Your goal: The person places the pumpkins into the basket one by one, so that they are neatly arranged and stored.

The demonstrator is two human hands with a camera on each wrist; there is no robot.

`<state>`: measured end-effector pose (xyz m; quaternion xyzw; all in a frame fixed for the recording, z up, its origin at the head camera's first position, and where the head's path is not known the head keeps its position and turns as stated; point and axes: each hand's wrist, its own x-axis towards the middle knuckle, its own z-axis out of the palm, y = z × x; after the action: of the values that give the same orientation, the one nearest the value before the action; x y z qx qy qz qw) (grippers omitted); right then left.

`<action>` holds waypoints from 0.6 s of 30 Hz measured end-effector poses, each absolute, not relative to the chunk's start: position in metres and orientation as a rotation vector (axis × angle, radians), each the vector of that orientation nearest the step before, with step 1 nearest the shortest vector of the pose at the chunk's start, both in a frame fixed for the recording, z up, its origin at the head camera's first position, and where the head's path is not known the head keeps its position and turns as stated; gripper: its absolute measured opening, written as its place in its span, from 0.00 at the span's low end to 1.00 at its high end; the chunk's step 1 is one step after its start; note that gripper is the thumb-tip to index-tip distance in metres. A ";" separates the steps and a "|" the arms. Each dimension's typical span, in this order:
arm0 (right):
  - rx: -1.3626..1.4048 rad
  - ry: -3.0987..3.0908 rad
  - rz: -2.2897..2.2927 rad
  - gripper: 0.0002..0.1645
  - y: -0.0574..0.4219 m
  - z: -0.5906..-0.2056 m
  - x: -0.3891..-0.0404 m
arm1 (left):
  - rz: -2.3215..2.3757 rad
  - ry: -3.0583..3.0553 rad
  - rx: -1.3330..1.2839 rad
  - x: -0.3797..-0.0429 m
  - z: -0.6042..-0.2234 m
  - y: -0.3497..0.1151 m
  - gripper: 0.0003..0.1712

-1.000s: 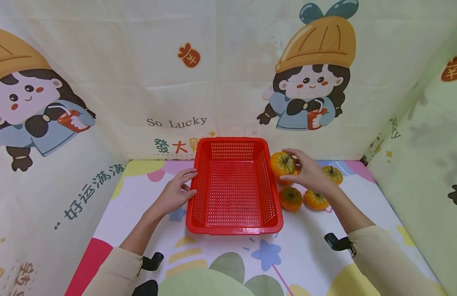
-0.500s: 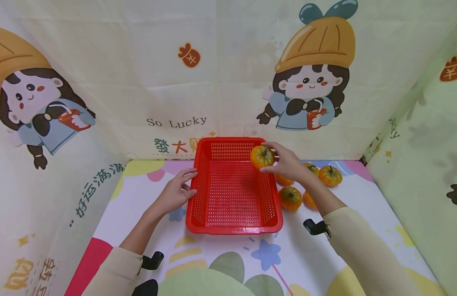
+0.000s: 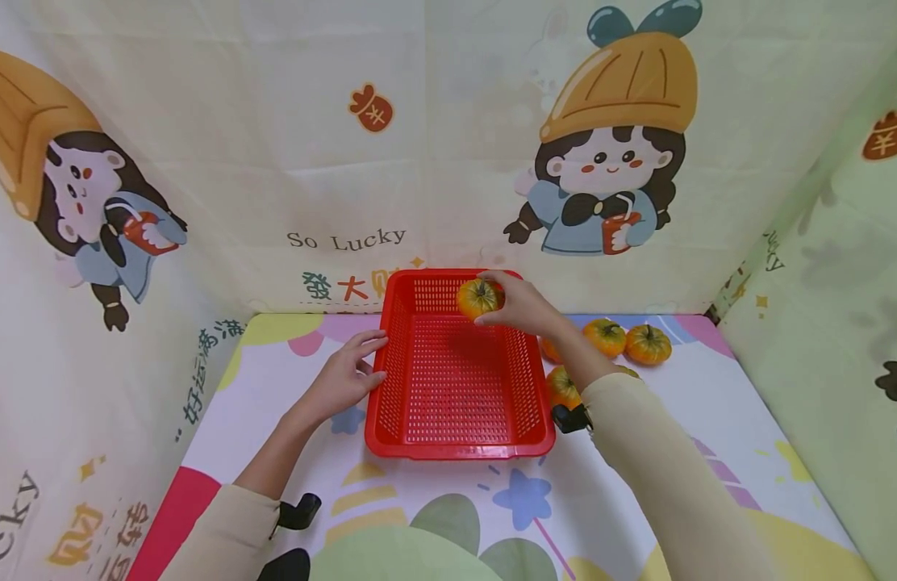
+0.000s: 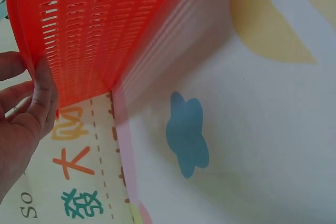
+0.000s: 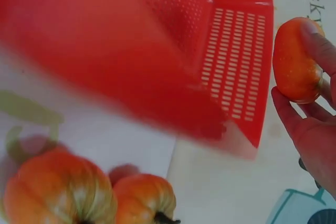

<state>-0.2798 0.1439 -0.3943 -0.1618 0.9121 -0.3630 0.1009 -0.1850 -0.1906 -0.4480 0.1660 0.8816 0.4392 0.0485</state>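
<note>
A small orange pumpkin with green-yellow ribs [image 3: 479, 300] is held in my right hand [image 3: 524, 305], above the far part of the red plastic basket [image 3: 459, 453]. The right wrist view shows thumb and fingers round the pumpkin [image 5: 295, 59], its smooth orange underside visible. My left hand [image 3: 345, 379] is at the basket's left rim. From the left wrist, fingers of the left hand [image 4: 26, 103] lie on both sides of the rim of the basket [image 4: 84, 40], pinching it. The perforated basket floor shows bare in the head view.
Right of the basket lie several more pumpkins, among them one at the far right [image 3: 648, 345] and another beside it [image 3: 604, 337]. My right forearm partly hides a nearer pumpkin [image 3: 562, 389]. Printed cloth walls [image 3: 463, 177] stand behind and beside the patterned tabletop [image 3: 448, 500].
My right hand has carried the pumpkin leftward from the group beside the basket to over the basket's far part. The left hand and the basket have stayed in place.
</note>
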 end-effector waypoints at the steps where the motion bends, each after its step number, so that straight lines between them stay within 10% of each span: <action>1: -0.470 2.692 -1.067 0.50 0.141 -0.395 -0.282 | 1.340 2.687 0.504 -0.185 -0.448 -0.191 0.36; 18: -0.318 2.655 -1.098 0.49 0.090 -0.431 -0.302 | 1.331 2.686 0.517 -0.185 -0.446 -0.191 0.36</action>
<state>-0.3019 0.0900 -0.4315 -0.1091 0.9112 -0.3770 0.1251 -0.1846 -0.1906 -0.4459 0.1696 0.8819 0.4371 0.0496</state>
